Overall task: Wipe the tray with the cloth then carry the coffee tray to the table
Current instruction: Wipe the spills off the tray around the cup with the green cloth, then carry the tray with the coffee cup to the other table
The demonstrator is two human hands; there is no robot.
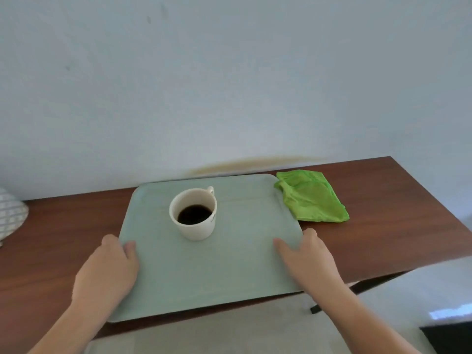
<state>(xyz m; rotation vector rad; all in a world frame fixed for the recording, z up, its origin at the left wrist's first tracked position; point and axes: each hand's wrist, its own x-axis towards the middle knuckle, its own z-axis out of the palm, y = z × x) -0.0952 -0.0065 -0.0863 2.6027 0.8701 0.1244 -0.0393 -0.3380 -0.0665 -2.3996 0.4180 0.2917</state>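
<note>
A pale green tray (237, 254) lies on a dark brown wooden table (398, 226), its near edge hanging over the table's front. A white cup of black coffee (193, 213) stands on the tray's far left half. A folded bright green cloth (310, 196) rests on the table beside the tray's far right corner. My left hand (108, 267) grips the tray's left edge, thumb on top. My right hand (310, 259) grips the right edge the same way.
A pale wall (229, 85) rises straight behind the table. A patterned grey-white object (10, 218) sits at the far left of the table. Pale floor (255, 333) and a dark object (449, 338) at the lower right lie below the table's front edge.
</note>
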